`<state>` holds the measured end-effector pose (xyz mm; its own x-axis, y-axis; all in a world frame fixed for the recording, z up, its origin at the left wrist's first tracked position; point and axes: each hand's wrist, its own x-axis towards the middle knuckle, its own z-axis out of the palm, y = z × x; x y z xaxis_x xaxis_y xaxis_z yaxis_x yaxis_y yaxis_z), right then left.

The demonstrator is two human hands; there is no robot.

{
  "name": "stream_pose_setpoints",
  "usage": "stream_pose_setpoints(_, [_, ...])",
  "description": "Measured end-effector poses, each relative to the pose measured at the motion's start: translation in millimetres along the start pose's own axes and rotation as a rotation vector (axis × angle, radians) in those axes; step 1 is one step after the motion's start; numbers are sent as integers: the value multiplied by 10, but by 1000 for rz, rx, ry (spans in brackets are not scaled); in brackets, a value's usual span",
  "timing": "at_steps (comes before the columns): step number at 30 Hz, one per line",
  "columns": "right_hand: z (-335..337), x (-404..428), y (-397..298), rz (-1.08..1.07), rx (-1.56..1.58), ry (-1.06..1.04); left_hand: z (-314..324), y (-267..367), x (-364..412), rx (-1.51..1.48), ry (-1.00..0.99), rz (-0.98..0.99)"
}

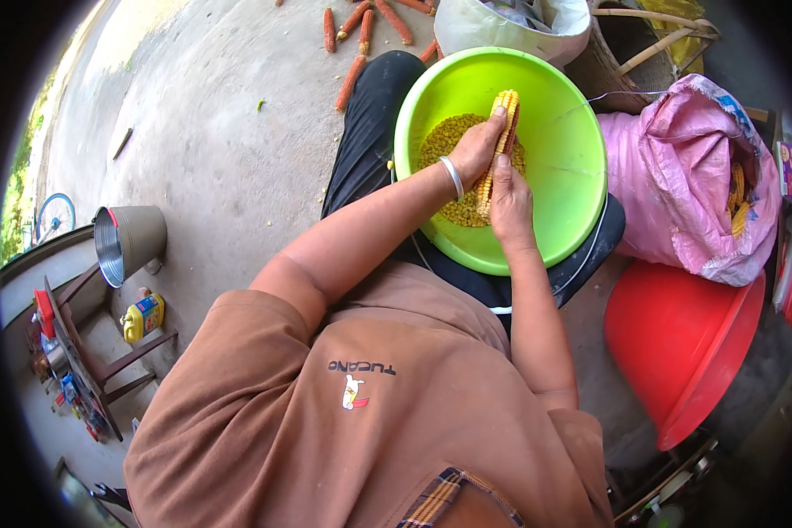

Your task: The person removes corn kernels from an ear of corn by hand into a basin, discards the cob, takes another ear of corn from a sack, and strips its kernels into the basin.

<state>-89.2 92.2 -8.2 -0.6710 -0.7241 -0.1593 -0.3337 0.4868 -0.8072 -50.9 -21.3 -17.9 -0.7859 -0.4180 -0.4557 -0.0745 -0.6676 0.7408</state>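
Both hands grip one ear of dried yellow corn (505,109), held over a bright green plastic basin (561,125) on my lap. My left hand (478,148), with a silver bangle at the wrist, holds the upper part, its thumb along the cob. Lower down, my right hand (511,204) wraps the ear with its thumb pressed on it. Along the middle of the ear, a strip of reddish cob shows where kernels are gone. Loose corn kernels (445,138) cover part of the basin's bottom beneath my hands.
Several bare red cobs (352,82) lie on the concrete floor ahead. A pink woven sack (673,178) with corn ears stands right, beside a red plastic tub (680,343). A white sack (511,30) is beyond the basin. Left are a metal bucket (138,237) and a yellow jug (144,318).
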Motion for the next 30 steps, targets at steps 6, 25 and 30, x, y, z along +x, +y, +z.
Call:
stream_pose_setpoints(6, [2, -48, -36, -28, 192, 117, -16, -11, -27, -206, 8, -130])
stream_pose_setpoints(25, [-23, -72, -58, 106, -1, -197, -200, -251, 201, 20, 139, 63])
stream_pose_setpoints(30, [-37, -133, -129, 60, 172, -161, -225, -250, 216, 193, 122, 81])
